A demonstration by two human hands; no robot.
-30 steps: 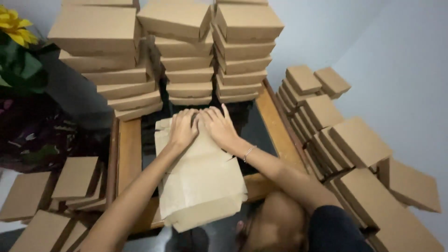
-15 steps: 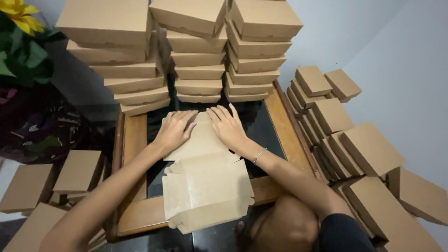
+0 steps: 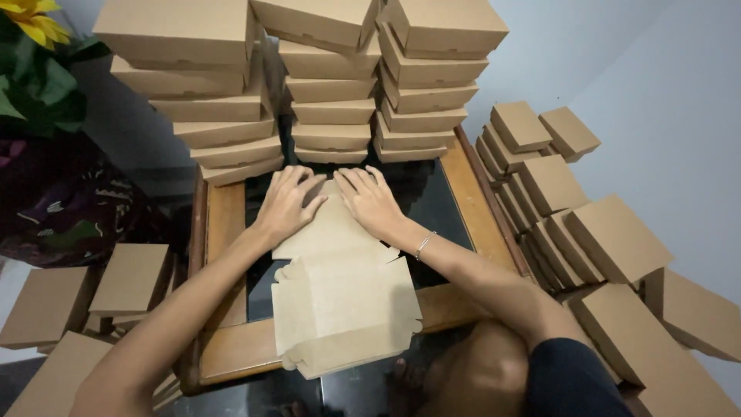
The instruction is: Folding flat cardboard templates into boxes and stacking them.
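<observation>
Left hand (image 3: pixel 287 205) and right hand (image 3: pixel 372 202): we observe both flat, fingers spread, pressing the far flap of the unfolded cardboard blank (image 3: pixel 343 305) at frame centre, gripping nothing.

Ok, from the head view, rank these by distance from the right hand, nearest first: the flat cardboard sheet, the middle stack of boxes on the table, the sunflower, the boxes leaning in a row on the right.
1. Flat cardboard sheet: under the right hand.
2. Middle stack of boxes: just beyond the fingertips.
3. Boxes leaning in a row: off the table's right edge.
4. Sunflower: top left corner.
</observation>
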